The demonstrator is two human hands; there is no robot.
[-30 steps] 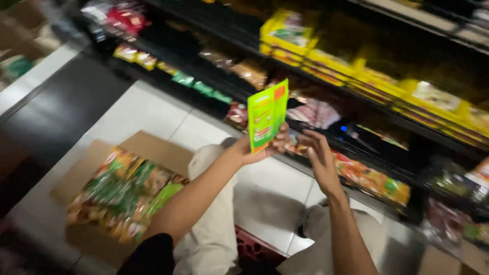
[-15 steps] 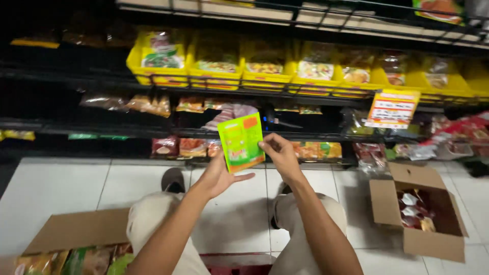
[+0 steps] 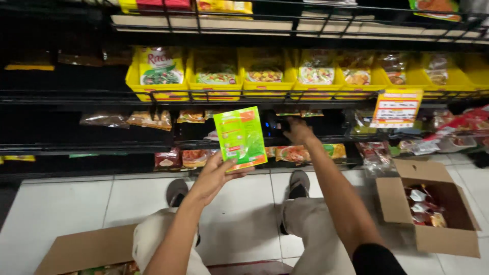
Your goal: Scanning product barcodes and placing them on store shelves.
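The green packet (image 3: 240, 136) stands upright, long axis near vertical and tipped slightly left at the top, printed back toward the camera. It hangs in front of the lower shelf (image 3: 127, 147), level with that shelf's front wire and clear of it, not touching any stock.

The left hand (image 3: 214, 175) holds the packet from below: thumb on the near face at the bottom left corner, fingers closed behind the lower edge. The grip is at the bottom end only; the upper part stands free.

The right hand (image 3: 299, 130) is just right of the packet and apart from it, reaching deeper toward the shelf, palm down, at a dark gap among the pouches. Its fingers point into the shelf and are partly lost in shadow; I cannot tell whether they are spread or closed on anything. This hand is the nearer to the shelf; the left is nearer the body.

Above the shelf runs a row of yellow trays (image 3: 265, 76). Right of the packet, on the floor, an open box (image 3: 433, 209) holds small sachets. Below left, a second box (image 3: 86, 252) shows at the frame edge.
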